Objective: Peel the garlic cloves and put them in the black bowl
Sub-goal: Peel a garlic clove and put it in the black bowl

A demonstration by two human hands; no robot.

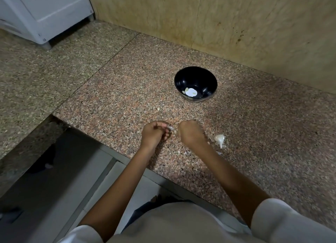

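Two hands mid-peel, I judge.
My left hand [154,134] pinches skin [171,127]; right hand [190,133] curled, contents unclear; next, black bowl [195,73] at one o'clock.

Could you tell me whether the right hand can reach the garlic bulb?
Probably yes: the garlic bulb lies on the counter just beside the right hand, with only peel scraps between them.

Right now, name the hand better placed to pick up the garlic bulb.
Right, probably. The right hand sits next to the bulb; the left hand is farther off and pinches a white scrap.
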